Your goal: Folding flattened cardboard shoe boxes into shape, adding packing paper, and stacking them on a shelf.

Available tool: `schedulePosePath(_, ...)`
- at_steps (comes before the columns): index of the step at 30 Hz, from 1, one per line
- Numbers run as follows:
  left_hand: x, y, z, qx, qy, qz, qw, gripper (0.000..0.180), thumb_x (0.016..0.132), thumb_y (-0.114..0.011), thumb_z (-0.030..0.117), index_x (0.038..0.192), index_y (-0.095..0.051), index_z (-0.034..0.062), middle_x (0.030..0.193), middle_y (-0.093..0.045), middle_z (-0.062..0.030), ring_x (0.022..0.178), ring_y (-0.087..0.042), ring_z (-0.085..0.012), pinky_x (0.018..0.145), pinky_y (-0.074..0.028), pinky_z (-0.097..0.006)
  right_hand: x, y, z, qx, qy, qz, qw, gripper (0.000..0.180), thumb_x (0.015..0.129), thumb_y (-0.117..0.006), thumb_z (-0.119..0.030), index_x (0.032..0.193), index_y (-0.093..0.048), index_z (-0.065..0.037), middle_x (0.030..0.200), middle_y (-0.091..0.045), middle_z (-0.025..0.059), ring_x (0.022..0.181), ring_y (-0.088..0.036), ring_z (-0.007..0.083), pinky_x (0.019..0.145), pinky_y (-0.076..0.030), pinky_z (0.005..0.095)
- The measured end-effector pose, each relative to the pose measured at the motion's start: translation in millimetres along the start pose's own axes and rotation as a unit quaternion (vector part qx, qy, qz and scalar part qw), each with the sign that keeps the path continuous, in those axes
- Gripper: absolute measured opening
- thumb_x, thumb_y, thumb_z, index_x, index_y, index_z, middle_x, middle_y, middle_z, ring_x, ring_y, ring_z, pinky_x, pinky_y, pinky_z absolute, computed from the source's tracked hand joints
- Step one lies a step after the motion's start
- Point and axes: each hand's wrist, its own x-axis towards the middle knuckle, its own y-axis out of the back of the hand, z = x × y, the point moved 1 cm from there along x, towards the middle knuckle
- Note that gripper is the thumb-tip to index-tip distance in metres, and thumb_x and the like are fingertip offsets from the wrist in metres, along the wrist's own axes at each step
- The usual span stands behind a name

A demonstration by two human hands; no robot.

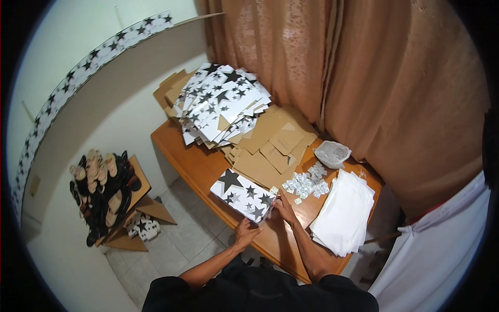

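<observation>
A white cardboard box [241, 195] with black and grey stars lies at the table's near edge, its starred face up. My left hand [246, 234] grips the box at its near side, fingers partly hidden by it. At the right end my right hand [283, 207] grips it too, fingers bent against the corner. Just beyond the right hand lies a loose pile of small white sachets [309, 183]. To the right of my right forearm rests a stack of white paper sheets [341, 213].
Flattened brown cardboard [260, 167] and a tall heap of star-printed flat boxes [221, 106] cover the wooden table's [176, 143] far part. A clear plastic bag [332, 154] stands behind the sachets. Several sandals [96, 174] are piled at left; brown curtains [400, 93] hang behind.
</observation>
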Motion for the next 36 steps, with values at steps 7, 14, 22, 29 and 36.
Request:
schedulePosePath(7,-49.4,31.1,23.0,0.089,-0.170,0.256,0.948,0.110,0.071,-0.092,0.037,0.154,-0.033,-0.0016,0.136,-0.045,-0.0192,0.127,-0.047,-0.0326,0.106,-0.043,-0.042,-26.3,-15.6,-61.3,-0.021,0.110,-0.150,0.982,0.077,0.084,-0.077,-0.034,0.150,-0.047,-0.010,0.144,-0.048,0.0199,0.137,-0.044,0.0356,0.111,-0.038,0.0434)
schedulePosePath(14,-85.9,90.1,33.7,0.064,-0.200,0.323,0.923,0.089,0.086,-0.079,0.008,0.157,-0.028,-0.0008,0.138,-0.038,-0.0154,0.132,-0.047,-0.0295,0.109,-0.047,-0.041,-41.3,-71.4,-129.0,0.080,0.202,-0.209,0.953,0.077,0.088,-0.075,-0.019,0.153,-0.038,-0.004,0.142,-0.051,0.0220,0.132,-0.051,0.0354,0.109,-0.044,0.0450)
schedulePosePath(22,-206.3,155.7,110.7,0.025,-0.232,0.503,0.832,0.074,0.089,-0.076,0.008,0.149,-0.034,0.0044,0.132,-0.060,-0.0171,0.120,-0.061,-0.0271,0.094,-0.056,-0.041,-93.9,-144.2,-266.6,0.033,0.238,-0.292,0.926,0.075,0.098,-0.067,-0.021,0.159,-0.027,-0.003,0.133,-0.047,0.0180,0.129,-0.053,0.0327,0.109,-0.047,0.0441)
schedulePosePath(29,-329.2,261.0,134.8,0.047,-0.269,0.615,0.740,0.059,0.087,-0.078,0.009,0.138,-0.050,0.0039,0.128,-0.066,-0.0175,0.116,-0.065,-0.0255,0.087,-0.059,-0.040,-155.8,-260.3,-386.6,0.014,0.392,-0.290,0.873,0.072,0.099,-0.065,-0.023,0.158,-0.029,-0.003,0.135,-0.051,0.0181,0.122,-0.056,0.0284,0.097,-0.051,0.0368)
schedulePosePath(36,-461.4,372.9,146.1,0.090,-0.321,0.681,0.652,0.059,0.087,-0.077,0.004,0.138,-0.048,-0.0018,0.130,-0.063,-0.0188,0.116,-0.064,-0.0236,0.084,-0.061,-0.033,-228.0,-390.9,-502.8,0.050,0.475,-0.332,0.814,0.072,0.099,-0.064,-0.020,0.159,-0.028,-0.002,0.133,-0.052,0.0201,0.110,-0.057,0.0278,0.089,-0.050,0.0351)
